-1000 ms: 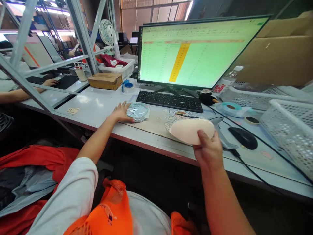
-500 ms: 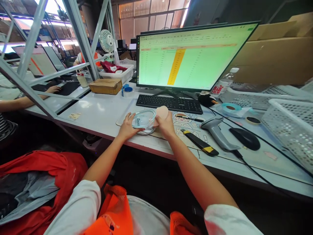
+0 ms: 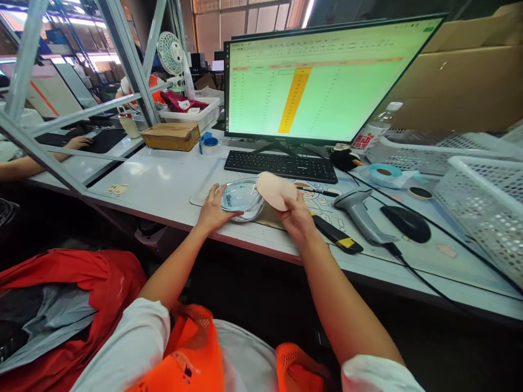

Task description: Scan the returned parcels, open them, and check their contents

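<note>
At the desk's front edge, my left hand (image 3: 213,210) grips the left side of a clear oval plastic case (image 3: 241,196) with a bluish rim and dark lettering. Its underside rests on or just over the desk. My right hand (image 3: 298,215) pinches a pale beige, rounded flat pad (image 3: 277,190) by its right edge, thumb on top. The pad is tilted and overlaps the right rim of the case in view. Close beyond my right hand lie a black pen (image 3: 318,190) and a black-and-yellow utility knife (image 3: 337,234), partly covered by the hand.
Behind the case are a keyboard (image 3: 281,166) and a monitor (image 3: 318,87). On the right lie a barcode scanner (image 3: 363,218), a mouse (image 3: 406,223), tape rolls and a white basket (image 3: 482,207). A cardboard box (image 3: 171,136) stands left; another person's hand (image 3: 79,142) is beyond the frame.
My right hand has moved right with the pad, which now shows more of its face. My left hand stays on the case. The view has shifted slightly.
</note>
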{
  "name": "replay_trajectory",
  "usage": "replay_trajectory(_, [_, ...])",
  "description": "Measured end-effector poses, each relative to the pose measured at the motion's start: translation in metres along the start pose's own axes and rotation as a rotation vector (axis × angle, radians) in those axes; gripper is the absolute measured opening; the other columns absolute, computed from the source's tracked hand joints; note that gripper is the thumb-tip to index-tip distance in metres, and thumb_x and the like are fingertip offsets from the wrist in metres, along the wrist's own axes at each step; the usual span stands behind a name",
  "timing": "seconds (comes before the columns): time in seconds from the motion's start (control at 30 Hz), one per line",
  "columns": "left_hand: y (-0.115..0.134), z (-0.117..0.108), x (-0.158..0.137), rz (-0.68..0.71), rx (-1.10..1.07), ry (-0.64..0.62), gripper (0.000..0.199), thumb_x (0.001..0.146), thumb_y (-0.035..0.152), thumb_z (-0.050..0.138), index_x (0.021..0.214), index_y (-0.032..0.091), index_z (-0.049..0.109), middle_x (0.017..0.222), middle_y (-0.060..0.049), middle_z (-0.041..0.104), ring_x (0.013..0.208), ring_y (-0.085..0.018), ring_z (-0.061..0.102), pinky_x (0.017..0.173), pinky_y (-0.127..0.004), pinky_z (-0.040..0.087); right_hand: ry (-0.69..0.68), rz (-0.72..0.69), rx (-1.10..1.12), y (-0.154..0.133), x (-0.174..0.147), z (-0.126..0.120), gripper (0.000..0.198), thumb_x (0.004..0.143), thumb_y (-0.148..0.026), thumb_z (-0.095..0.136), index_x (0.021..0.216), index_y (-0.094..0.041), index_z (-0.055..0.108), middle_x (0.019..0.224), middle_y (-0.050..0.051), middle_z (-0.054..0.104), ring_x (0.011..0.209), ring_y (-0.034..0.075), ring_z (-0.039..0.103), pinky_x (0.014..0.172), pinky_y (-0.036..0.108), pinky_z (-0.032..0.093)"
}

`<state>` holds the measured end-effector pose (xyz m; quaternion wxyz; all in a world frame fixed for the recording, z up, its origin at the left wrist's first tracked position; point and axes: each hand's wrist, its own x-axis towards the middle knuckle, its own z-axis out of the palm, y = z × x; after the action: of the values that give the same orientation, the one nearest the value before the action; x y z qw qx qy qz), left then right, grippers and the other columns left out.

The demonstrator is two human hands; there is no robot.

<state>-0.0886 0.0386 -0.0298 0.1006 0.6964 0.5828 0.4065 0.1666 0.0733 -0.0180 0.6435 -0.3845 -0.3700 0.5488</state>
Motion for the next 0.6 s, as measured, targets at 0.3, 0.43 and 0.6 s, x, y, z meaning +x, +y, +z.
replay_trajectory(0.3, [0.001,-0.001,0.0,-0.003,-0.021,-0.008,0.102,0.066,0.057,0.09,0.15,0.02,0.045,0.161,-0.019,0.036,0.146,-0.038,0.043,0.119,-0.051,0.041,0.222,-0.17,-0.931,-0.01,-0.004,-0.003,0.074,0.073,-0.031,0.06,0.144,-0.022,0.046,0.125,0.014,0.063,0.089,0.029,0.066,0.076,0.047,0.061])
replay_trajectory(0.43, [0.017,0.006,-0.004,0.004,-0.003,-0.056,0.108,0.062,0.061,0.091,0.151,0.02,0.045,0.162,-0.021,0.033,0.147,-0.042,0.04,0.119,-0.054,0.04,-0.039,-0.309,-1.093,-0.009,0.001,0.008,0.06,0.086,-0.041,0.053,0.141,-0.018,0.051,0.123,0.016,0.066,0.108,0.034,0.063,0.101,0.054,0.049])
replay_trajectory(0.6, [0.027,0.013,-0.005,-0.032,-0.039,-0.159,0.121,0.06,0.071,0.087,0.158,0.022,0.034,0.17,-0.02,0.015,0.152,-0.047,0.028,0.121,-0.058,0.033,-0.199,-0.314,-1.163,0.021,-0.012,0.028,0.047,0.095,-0.048,0.045,0.127,-0.019,0.064,0.134,0.019,0.062,0.135,0.039,0.047,0.116,0.063,0.029])
